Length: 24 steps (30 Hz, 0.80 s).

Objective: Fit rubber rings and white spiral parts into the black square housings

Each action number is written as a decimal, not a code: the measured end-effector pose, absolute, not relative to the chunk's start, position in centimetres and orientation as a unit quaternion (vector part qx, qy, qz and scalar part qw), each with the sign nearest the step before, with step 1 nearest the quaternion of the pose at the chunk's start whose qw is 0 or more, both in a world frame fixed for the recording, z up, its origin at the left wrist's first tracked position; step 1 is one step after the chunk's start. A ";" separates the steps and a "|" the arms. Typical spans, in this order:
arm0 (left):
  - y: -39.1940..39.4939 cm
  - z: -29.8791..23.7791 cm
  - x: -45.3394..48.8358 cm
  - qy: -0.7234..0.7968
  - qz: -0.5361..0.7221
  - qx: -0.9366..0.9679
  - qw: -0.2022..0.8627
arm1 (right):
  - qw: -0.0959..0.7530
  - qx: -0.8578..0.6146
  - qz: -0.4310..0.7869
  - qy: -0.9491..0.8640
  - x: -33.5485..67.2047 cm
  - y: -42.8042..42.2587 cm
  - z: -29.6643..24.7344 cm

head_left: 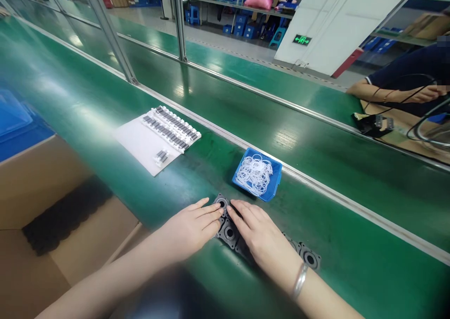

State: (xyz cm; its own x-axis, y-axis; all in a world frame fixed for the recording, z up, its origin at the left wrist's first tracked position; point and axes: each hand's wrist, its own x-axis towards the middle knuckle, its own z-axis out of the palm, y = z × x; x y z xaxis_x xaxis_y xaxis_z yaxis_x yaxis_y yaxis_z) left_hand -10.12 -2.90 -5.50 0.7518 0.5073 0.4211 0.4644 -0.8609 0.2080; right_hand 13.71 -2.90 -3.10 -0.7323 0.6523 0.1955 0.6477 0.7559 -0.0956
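Observation:
A row of dark square flanges with round centre holes lies on the green work surface (197,272). At the row's far end, a flange (221,201) sits between the fingertips of both my hands. My left hand (191,227) reaches it from the left, fingers stretched and spread, the tips touching its face. My right hand (258,230) comes over the row from the right, fingers extended, with tips at the same flange's edge. Nearer me, another flange (229,233) shows between my hands. The last flange (310,258) shows beyond my right wrist, which wears a silver bracelet; several between are partly hidden.
Just beyond my hands stands a blue bin (276,183) of thin white rings (255,173). A white board (140,145) with rows of small grey-and-white parts lies farther left. An open cardboard box (28,178) is at left. Across the rail, a person's arm (383,94) rests.

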 end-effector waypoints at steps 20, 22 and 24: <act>-4.0 -3.7 -8.9 0.350 0.364 0.824 0.256 | 0.229 -0.435 0.470 -0.733 13.7 -3.6 -0.6; -4.6 -3.8 -8.9 0.364 0.363 0.822 0.247 | 0.238 -0.429 0.469 -0.735 13.5 -4.0 -0.7; -4.9 -4.0 -8.6 0.374 0.369 0.816 0.240 | 0.240 -0.426 0.464 -0.739 13.4 -4.3 -0.6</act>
